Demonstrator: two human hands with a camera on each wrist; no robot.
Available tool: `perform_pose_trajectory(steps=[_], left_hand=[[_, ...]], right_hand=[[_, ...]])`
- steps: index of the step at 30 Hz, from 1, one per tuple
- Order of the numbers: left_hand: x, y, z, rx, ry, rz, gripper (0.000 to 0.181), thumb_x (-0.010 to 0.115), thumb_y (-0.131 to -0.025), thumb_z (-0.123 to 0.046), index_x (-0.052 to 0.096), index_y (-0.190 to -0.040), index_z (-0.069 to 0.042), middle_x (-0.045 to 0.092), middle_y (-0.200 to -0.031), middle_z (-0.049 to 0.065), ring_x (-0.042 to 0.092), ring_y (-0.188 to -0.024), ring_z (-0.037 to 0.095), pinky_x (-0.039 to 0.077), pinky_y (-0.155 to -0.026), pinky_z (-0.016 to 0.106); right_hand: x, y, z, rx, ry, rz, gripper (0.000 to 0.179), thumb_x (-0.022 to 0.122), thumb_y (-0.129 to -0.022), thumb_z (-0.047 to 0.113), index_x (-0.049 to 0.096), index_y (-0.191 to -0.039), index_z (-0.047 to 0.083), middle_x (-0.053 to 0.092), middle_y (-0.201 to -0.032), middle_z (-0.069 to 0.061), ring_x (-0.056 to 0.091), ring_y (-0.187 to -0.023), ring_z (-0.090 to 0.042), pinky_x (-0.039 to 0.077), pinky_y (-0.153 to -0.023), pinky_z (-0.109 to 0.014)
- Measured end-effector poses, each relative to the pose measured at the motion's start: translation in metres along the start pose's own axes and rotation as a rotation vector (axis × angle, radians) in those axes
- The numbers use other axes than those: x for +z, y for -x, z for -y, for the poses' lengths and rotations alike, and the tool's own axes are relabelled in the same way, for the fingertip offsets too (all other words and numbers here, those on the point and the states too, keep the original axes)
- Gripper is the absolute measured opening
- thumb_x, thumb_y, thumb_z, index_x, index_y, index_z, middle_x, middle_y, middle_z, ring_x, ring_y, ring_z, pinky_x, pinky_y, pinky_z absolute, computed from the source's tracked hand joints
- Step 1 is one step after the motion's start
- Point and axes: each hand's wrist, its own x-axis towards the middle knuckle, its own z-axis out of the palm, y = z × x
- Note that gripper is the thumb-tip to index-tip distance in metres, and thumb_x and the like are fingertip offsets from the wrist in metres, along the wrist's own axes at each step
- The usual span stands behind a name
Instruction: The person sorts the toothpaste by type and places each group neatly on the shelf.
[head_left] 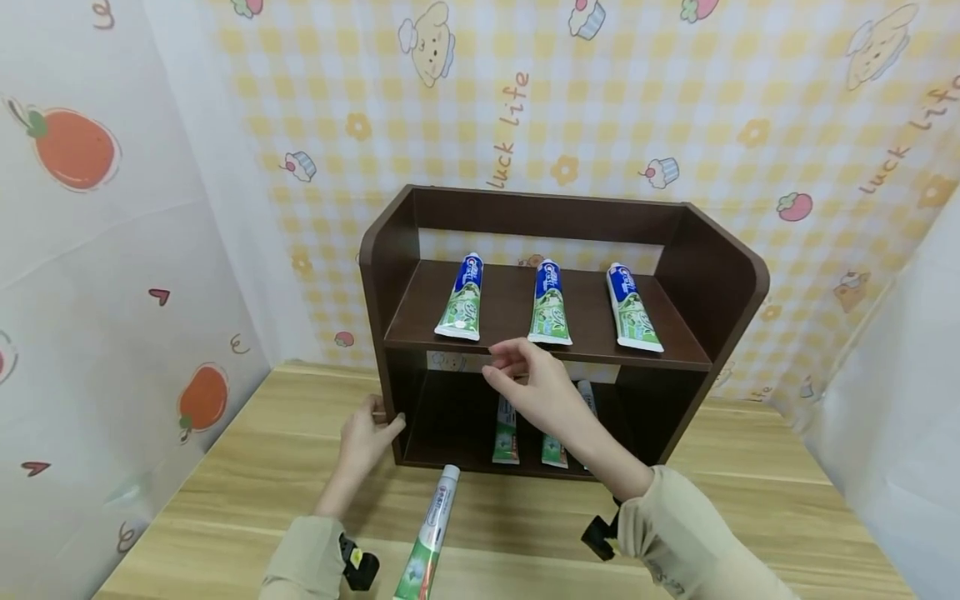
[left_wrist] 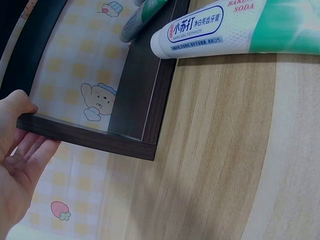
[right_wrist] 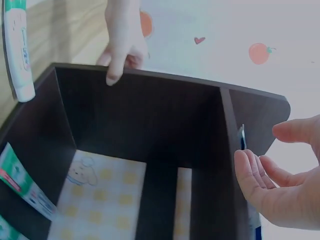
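Observation:
A dark brown two-tier shelf (head_left: 551,354) stands on the table. My left hand (head_left: 367,442) grips its left side panel, thumb on the inner face and fingers outside, as the left wrist view (left_wrist: 22,155) also shows. My right hand (head_left: 540,383) is in front of the upper board's edge, fingers loosely bent, nothing held. Three blue-and-green toothpaste tubes lie on the upper board: left (head_left: 461,300), middle (head_left: 550,304) and right (head_left: 634,308). A white-and-green baking soda toothpaste tube (head_left: 431,533) lies before the shelf; its lower end is cut off in the head view.
On the lower board lie more green-ended tubes (head_left: 506,433), partly covered by my right hand and forearm. A wood-grain table (head_left: 300,417) carries the shelf. Behind hangs a yellow checked cloth (head_left: 330,208), with white patterned cloth (head_left: 150,275) at the left.

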Motion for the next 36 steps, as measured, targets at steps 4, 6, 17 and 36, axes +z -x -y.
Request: perform_pose_trajectory(steps=[4,6,17,36], left_hand=[[0.0,-0.001,0.0,0.007,-0.003,-0.008,0.031,0.062,-0.08,-0.018,0.052,-0.099,0.004,0.062,-0.1,0.026,0.066,-0.087,0.036,0.056,-0.071,0.037],[0.001,-0.001,0.0,0.004,-0.002,-0.009,0.031,0.063,-0.08,-0.018,0.052,-0.099,0.004,0.062,-0.1,0.026,0.066,-0.087,0.035,0.056,-0.071,0.037],[0.002,0.0,0.001,-0.003,-0.006,-0.01,0.031,0.063,-0.079,-0.018,0.053,-0.099,0.003,0.063,-0.098,0.024,0.066,-0.084,0.033,0.056,-0.07,0.035],[0.0,0.001,-0.001,-0.011,-0.008,-0.006,0.032,0.062,-0.079,-0.019,0.053,-0.1,0.003,0.063,-0.1,0.025,0.066,-0.085,0.034,0.056,-0.071,0.037]], right_hand=[[0.006,0.005,-0.009,0.02,-0.033,-0.006,0.029,0.059,-0.088,0.021,0.057,-0.114,0.009,0.062,-0.102,-0.006,0.06,-0.091,-0.016,0.051,-0.072,-0.027],[0.009,0.007,-0.013,0.025,-0.046,-0.007,0.027,0.059,-0.088,0.02,0.058,-0.112,0.009,0.062,-0.101,-0.006,0.06,-0.09,-0.015,0.051,-0.07,-0.026],[0.03,0.015,-0.039,0.048,-0.072,0.001,0.023,0.059,-0.087,0.021,0.06,-0.107,0.01,0.062,-0.096,-0.004,0.06,-0.084,-0.012,0.049,-0.065,-0.024],[0.074,0.023,-0.08,0.093,-0.089,0.106,0.031,0.062,-0.085,0.022,0.058,-0.105,-0.001,0.062,-0.089,-0.008,0.058,-0.079,-0.014,0.049,-0.062,-0.021]])
